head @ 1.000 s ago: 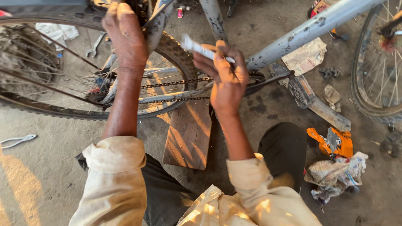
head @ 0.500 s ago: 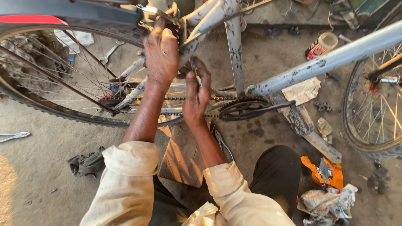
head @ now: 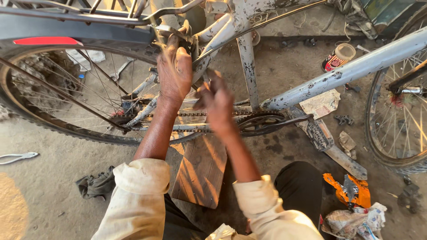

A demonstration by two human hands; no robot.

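- The left hand (head: 174, 73) reaches up to the grey bicycle frame (head: 356, 71), with the forearm stretched straight from a rolled cream sleeve (head: 133, 195). Its fingers curl over the stays beside the rear wheel (head: 53, 115), just under the carrier rack (head: 80, 20), clamped on the metal there.
- The right hand (head: 216, 103) is lower and nearer, wrist bent, fingers loosely curled and blurred. Whether it holds anything I cannot tell.
- The right hand hovers just above the chain (head: 200, 114), left of the chainring (head: 258, 122) and the seat tube (head: 248, 71).
- A wooden board (head: 200, 171) lies on the ground below both forearms.
- Pliers (head: 18, 157) lie well apart at the left edge. An orange wrapper (head: 347, 191) lies on the right.
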